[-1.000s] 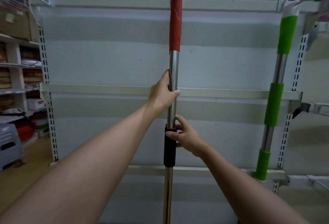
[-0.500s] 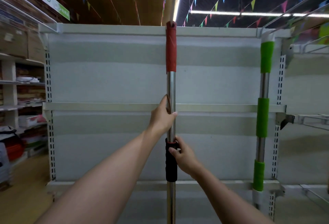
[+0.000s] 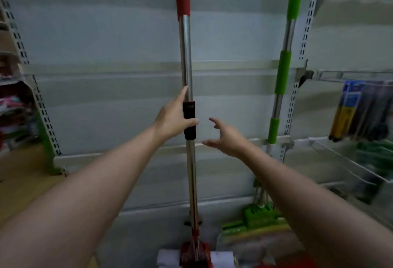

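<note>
- your left hand wraps the black collar of the red-handled mop, thumb across the front, likely to steady it upright.
- your right hand hovers spread and empty, just right of the pole.
- the mop stands against the shelving, left of the green mop.

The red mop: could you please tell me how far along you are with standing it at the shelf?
Done: the red mop stands upright before the shelf panel, its head down beside the green mop. In hand: the left hand grips its black sleeve; the right hand is open, clear of the pole. Left: probably only letting go.
</note>
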`<state>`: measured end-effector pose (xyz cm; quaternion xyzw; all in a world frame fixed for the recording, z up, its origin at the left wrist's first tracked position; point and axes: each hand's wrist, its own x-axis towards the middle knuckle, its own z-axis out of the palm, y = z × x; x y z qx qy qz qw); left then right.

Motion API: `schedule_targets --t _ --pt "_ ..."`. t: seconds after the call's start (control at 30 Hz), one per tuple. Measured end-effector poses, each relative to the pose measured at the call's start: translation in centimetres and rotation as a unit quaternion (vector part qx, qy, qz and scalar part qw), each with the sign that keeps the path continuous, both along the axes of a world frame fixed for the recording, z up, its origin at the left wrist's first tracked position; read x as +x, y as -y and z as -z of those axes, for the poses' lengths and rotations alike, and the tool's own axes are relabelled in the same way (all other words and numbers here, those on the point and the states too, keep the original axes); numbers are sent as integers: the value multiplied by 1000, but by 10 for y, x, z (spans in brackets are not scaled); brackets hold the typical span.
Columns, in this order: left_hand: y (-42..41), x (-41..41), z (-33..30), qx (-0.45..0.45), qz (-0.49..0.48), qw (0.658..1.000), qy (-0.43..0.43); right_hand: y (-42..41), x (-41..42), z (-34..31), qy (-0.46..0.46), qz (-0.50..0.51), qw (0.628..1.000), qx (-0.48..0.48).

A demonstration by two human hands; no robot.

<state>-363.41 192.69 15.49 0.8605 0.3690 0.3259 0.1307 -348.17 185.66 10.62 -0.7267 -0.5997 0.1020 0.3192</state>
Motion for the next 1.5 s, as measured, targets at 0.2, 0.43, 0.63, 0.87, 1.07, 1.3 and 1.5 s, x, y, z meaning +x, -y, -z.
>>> schedule_targets --t 0.2,0.43,0.63,0.87,1.07,1.3,1.5 --pt "47 16 37 -48 44 997 29 70 -3 23 63 6 997 40" --pt "124 57 83 -60 122 991 13 183 65 66 27 89 993 73" --pt "201 136 121 -125 184 974 -35 291 158 62 -117 228 955 147" --pt "326 299 131 -169 291 942 -13 440 286 57 -14 315 940 131" --pt "447 447 149 -131 372 915 -82 612 390 89 15 454 891 9" --pt "564 604 161 -95 461 873 -130 740 486 108 -24 561 827 -20" --pt "615 751 170 -27 517 840 -165 781 585 126 21 590 804 -71"
